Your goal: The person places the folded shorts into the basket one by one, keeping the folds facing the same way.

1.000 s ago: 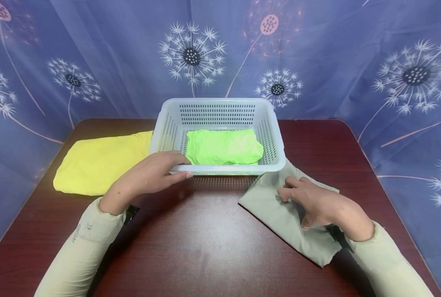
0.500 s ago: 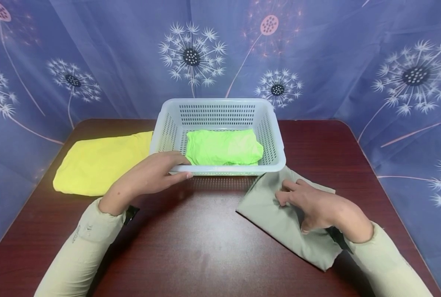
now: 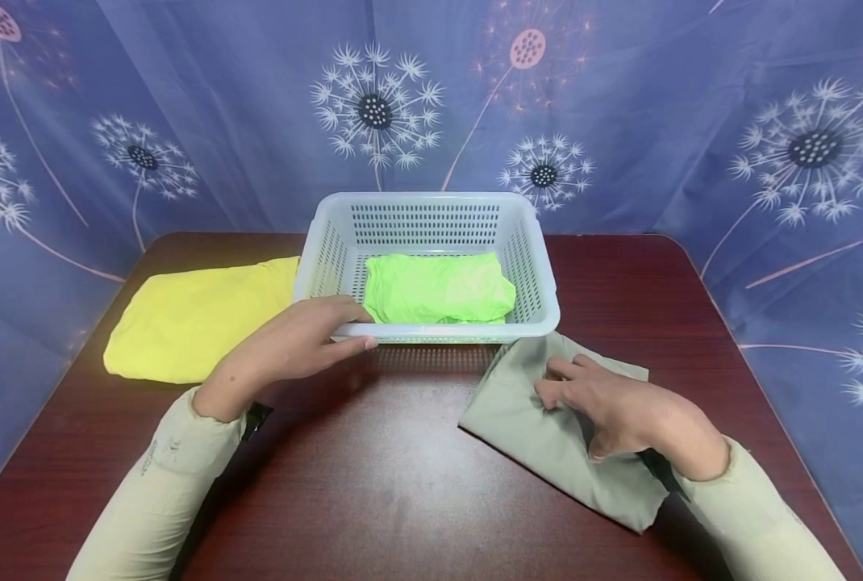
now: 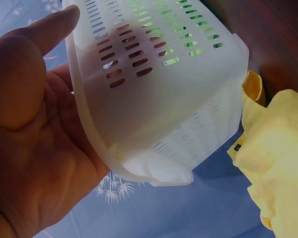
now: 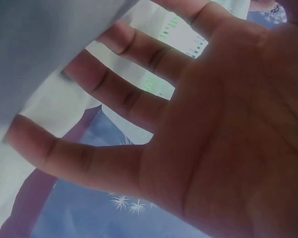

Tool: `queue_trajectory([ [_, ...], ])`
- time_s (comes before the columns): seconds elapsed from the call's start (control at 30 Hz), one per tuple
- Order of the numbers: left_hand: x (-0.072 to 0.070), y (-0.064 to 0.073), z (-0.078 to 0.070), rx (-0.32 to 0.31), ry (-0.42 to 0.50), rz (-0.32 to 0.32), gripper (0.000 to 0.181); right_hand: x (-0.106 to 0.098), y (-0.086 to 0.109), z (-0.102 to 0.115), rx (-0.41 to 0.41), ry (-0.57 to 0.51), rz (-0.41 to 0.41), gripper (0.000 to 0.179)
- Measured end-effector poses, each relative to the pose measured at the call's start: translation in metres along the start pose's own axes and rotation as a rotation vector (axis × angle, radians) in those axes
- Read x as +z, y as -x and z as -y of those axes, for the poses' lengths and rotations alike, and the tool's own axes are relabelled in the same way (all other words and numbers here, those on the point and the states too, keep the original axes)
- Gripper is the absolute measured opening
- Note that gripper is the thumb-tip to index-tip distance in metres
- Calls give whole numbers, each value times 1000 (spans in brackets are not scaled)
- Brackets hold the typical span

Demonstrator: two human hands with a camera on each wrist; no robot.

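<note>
In the head view, a pale plastic basket (image 3: 431,331) with slotted walls stands at the back middle of the table. My left hand (image 3: 297,339) grips its front rim near the left corner, fingers inside and thumb outside. The left wrist view shows this basket wall (image 4: 154,99) tilted across the frame, the thumb over the rim. A folded bright green cloth (image 3: 439,286) lies inside the basket. At the right, a folded grey-green cloth (image 3: 526,411) lies slantwise. My right hand (image 3: 627,411) rests its fingertips on it, thumb apart; the right wrist view shows the spread fingers (image 5: 114,168) touching the fabric.
A folded yellow garment (image 3: 192,323) lies left of the basket, partly behind my left forearm. Dark reddish wood forms the tabletop (image 3: 402,476). A blue curtain (image 3: 243,97) with dandelion prints hangs behind and at both sides.
The grey-green cloth has slid slightly left and toward me under my right hand, its top corner drawing away from the basket. My left hand and the basket have stayed put.
</note>
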State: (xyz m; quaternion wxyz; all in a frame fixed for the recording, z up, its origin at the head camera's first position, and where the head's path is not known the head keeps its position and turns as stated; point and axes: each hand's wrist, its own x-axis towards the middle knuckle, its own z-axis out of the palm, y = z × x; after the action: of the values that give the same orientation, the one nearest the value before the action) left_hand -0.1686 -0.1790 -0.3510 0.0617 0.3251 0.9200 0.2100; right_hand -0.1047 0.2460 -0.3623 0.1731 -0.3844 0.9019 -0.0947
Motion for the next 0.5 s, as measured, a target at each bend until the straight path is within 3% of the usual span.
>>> queue_trajectory([
  [0.5, 0, -1, 0, 1, 2, -2, 21, 1, 1, 2, -72, 5, -24, 79],
])
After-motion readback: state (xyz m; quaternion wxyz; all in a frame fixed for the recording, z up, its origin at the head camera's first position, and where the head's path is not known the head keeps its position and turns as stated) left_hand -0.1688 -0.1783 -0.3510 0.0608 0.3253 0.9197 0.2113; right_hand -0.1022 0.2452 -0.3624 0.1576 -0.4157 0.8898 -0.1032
